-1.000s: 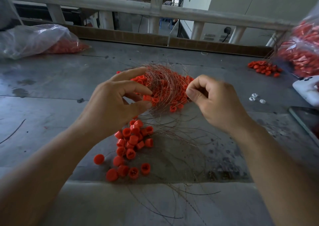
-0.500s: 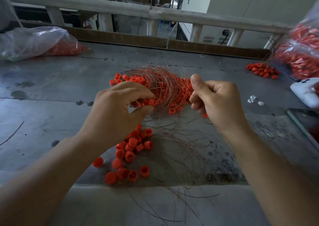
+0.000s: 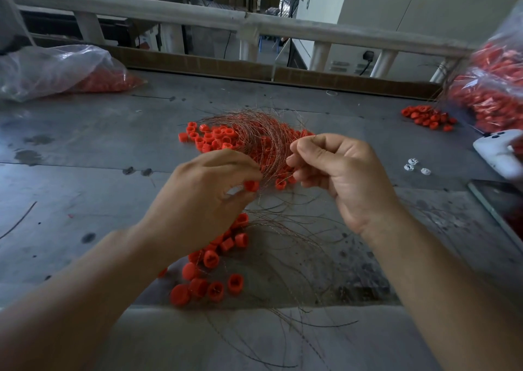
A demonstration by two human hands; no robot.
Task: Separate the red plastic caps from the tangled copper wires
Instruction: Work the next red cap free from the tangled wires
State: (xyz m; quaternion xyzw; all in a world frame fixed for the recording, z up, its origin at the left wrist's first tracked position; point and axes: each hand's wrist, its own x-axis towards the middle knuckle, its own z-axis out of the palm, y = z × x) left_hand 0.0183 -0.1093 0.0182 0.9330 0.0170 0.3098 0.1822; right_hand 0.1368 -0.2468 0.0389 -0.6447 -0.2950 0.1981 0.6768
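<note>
left hand point(image 3: 198, 200) pinches small red plastic cap point(image 3: 251, 186); right hand point(image 3: 339, 178) pinches thin tangled copper wires point(image 3: 254, 135), strands arcing near-to-far, curling left.

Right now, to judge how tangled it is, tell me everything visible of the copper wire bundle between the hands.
The copper wire bundle is a loose mass of thin reddish-brown strands, arched over a heap of red caps on the grey table. Stray strands trail toward the near edge. The right hand pinches strands at its right side; the left hand pinches one cap at its lower edge.
</note>
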